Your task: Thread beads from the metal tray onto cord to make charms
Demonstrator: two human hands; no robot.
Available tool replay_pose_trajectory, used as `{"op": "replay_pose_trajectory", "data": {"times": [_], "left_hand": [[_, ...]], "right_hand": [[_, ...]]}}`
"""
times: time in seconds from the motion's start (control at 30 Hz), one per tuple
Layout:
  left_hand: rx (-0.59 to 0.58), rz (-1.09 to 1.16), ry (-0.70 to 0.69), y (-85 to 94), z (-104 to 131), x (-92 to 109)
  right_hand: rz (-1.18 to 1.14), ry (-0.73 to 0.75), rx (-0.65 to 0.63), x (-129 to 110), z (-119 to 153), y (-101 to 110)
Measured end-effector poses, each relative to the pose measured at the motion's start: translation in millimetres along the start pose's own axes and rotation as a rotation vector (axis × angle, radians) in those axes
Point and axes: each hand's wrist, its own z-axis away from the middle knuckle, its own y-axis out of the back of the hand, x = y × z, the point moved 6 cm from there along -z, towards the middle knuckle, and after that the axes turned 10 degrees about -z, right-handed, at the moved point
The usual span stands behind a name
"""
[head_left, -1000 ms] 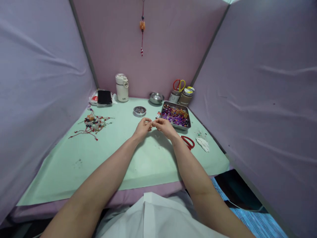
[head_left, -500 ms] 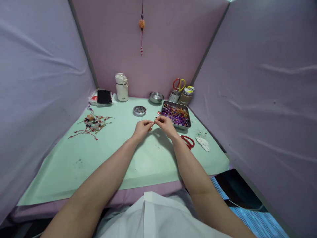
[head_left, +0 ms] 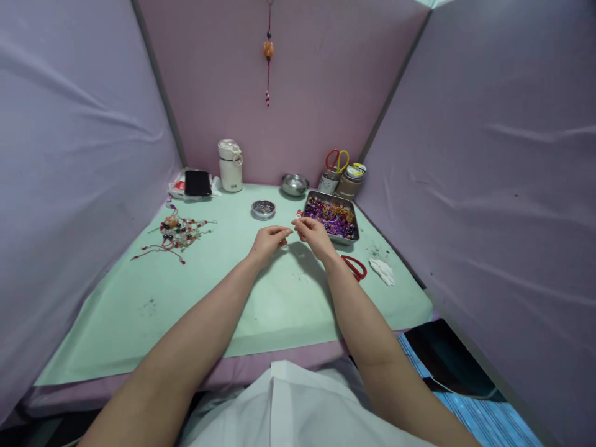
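Observation:
Above the middle of the green-covered table (head_left: 195, 323), my left hand (head_left: 270, 242) has its thumb and fingertips pinched together. My right hand (head_left: 314, 234) is pinched too, just to the right, with a narrow gap between the two sets of fingertips. Whatever either hand holds is too small to make out. Behind my right hand lies a metal tray (head_left: 357, 227) filled with purple, orange and dark beads and cords. Red-handled scissors (head_left: 354, 267) lie by my right wrist, their blades partly hidden.
Beaded red-corded strings (head_left: 179, 234) lie at the left. Behind stand a white bottle (head_left: 230, 166), a round dish (head_left: 263, 210), a steel bowl (head_left: 295, 184) and jars (head_left: 350, 181). A crumpled white cloth (head_left: 382, 272) lies right; a beaded ornament (head_left: 268, 49) hangs on the back wall.
The fingertips of my two hands have moved slightly apart, and my right hand's fingertips have risen a little. The whole view has shifted very slightly.

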Motion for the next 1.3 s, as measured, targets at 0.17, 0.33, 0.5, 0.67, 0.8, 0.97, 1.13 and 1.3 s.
{"op": "replay_pose_trajectory", "data": {"times": [0.17,0.33,0.5,0.67,0.8,0.97,1.13,1.3], "left_hand": [[0.007,0.057,-0.005,1.2,-0.5,1.1],[0.065,0.074,-0.038,6.2,-0.7,4.5],[0.046,0.073,-0.052,6.2,-1.0,5.5],[0.020,0.104,-0.084,4.3,-2.4,5.0],[0.041,0.088,-0.179,5.3,-1.8,10.9],[0.168,0.054,-0.271,12.8,-1.0,18.5],[0.150,0.179,-0.182,11.2,-0.6,16.8],[0.094,0.365,-0.021,13.9,0.0,13.8]], "right_hand": [[0.023,-0.032,-0.031,4.3,0.7,-1.5],[0.021,-0.075,-0.115,0.7,8.0,-9.8],[-0.007,-0.106,-0.160,-0.1,10.7,-15.6],[-0.014,-0.136,-0.150,6.4,9.0,-16.5],[-0.010,-0.094,-0.158,6.0,9.7,-18.8],[0.153,-0.097,-0.185,13.7,9.1,-20.5],[0.164,-0.109,-0.226,14.1,10.7,-24.2],[0.093,-0.153,-0.279,12.2,14.9,-29.1]]}}
